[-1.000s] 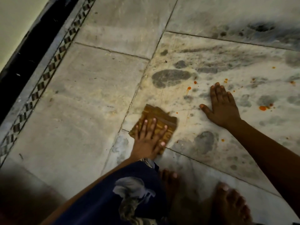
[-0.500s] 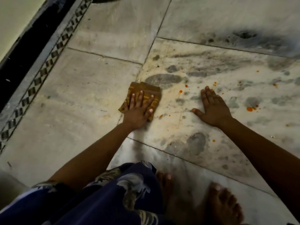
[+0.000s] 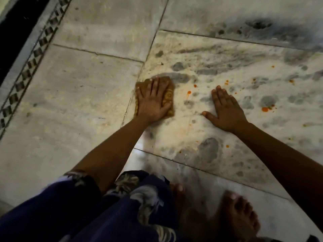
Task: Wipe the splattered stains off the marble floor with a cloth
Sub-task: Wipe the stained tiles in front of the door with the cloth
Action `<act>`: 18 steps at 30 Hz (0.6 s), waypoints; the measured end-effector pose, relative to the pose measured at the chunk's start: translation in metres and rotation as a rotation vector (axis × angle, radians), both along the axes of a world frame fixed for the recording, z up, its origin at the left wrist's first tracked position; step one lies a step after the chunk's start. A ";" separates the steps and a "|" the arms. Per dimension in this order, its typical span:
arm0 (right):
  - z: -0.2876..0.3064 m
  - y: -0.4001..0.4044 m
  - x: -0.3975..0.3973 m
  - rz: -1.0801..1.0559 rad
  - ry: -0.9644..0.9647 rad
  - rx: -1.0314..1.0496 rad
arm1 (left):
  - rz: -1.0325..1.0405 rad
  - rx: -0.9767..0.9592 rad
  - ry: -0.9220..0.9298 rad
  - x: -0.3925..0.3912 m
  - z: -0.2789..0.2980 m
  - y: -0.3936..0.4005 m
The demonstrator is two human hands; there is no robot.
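Observation:
A folded brown patterned cloth (image 3: 168,96) lies flat on the marble floor (image 3: 83,95) beside a tile joint. My left hand (image 3: 153,102) presses down on it with straight, spread fingers and covers most of it. My right hand (image 3: 226,111) rests flat on the floor to the right, fingers straight, holding nothing. Orange splatter stains dot the tile between and beyond the hands: a drop with a short run (image 3: 189,92), a smaller drop (image 3: 195,85), and a larger blob (image 3: 265,109) further right. Small specks (image 3: 227,146) lie nearer to me.
A patterned border strip (image 3: 33,58) and a dark band run along the left edge. My bare feet (image 3: 234,217) stand on the near tile, with blue floral clothing (image 3: 104,215) at the bottom. Grey mottled patches (image 3: 208,151) mark the stained tile.
My left hand has pushed the cloth away from me, up along the tile joint, and turned it so it lies more lengthwise. The orange smear near its earlier spot is gone. My right hand has stayed planted.

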State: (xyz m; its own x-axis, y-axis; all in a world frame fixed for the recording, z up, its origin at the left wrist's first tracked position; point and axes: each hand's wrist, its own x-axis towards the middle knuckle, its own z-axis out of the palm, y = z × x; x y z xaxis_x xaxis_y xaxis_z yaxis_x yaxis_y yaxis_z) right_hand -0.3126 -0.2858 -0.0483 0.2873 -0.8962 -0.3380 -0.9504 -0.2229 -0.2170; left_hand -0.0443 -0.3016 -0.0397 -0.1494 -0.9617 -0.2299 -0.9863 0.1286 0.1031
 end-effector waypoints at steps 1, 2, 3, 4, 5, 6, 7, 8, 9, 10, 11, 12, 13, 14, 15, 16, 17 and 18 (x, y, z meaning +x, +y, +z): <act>0.000 0.000 0.000 -0.002 0.003 0.008 | -0.031 0.006 -0.027 -0.003 -0.001 -0.003; 0.000 0.000 0.000 -0.001 0.005 0.013 | -0.080 0.000 -0.044 -0.005 -0.002 0.002; -0.001 0.001 0.000 -0.005 0.002 0.010 | -0.149 -0.014 -0.056 -0.006 -0.003 0.015; -0.001 0.002 0.001 -0.007 -0.005 -0.002 | -0.219 -0.037 -0.051 -0.005 -0.004 0.036; -0.002 0.003 0.001 -0.009 -0.015 -0.015 | -0.287 -0.056 -0.040 -0.002 -0.005 0.061; -0.004 0.003 0.001 -0.011 -0.022 -0.017 | -0.349 -0.070 -0.037 0.005 -0.008 0.086; -0.004 0.003 0.001 -0.012 -0.028 -0.016 | -0.402 -0.075 -0.032 0.014 -0.010 0.108; -0.005 0.003 0.001 -0.014 -0.028 -0.016 | -0.423 -0.080 -0.023 0.025 -0.013 0.120; -0.005 0.004 0.001 -0.015 -0.026 -0.026 | -0.409 -0.089 -0.020 0.035 -0.013 0.122; -0.004 0.004 0.002 -0.016 -0.023 -0.034 | -0.368 -0.104 -0.032 0.042 -0.013 0.114; -0.004 0.004 0.002 -0.015 -0.019 -0.030 | -0.312 -0.121 -0.048 0.046 -0.014 0.101; -0.004 0.003 0.003 -0.011 -0.016 -0.021 | -0.254 -0.134 -0.065 0.048 -0.014 0.083; -0.003 0.004 0.003 -0.005 -0.011 -0.009 | -0.187 -0.125 -0.070 0.049 -0.012 0.064; -0.001 0.003 0.003 -0.004 -0.004 0.001 | -0.131 -0.103 -0.074 0.049 -0.010 0.044; 0.002 0.001 0.002 -0.001 0.006 0.014 | -0.096 -0.089 -0.082 0.050 -0.007 0.029; 0.005 -0.001 0.002 0.009 0.023 0.032 | -0.083 -0.088 -0.092 0.050 -0.004 0.022; 0.008 -0.003 0.001 0.019 0.041 0.061 | -0.092 -0.089 -0.093 0.049 -0.005 0.022; 0.011 -0.005 0.001 0.028 0.055 0.083 | -0.115 -0.097 -0.082 0.044 -0.005 0.032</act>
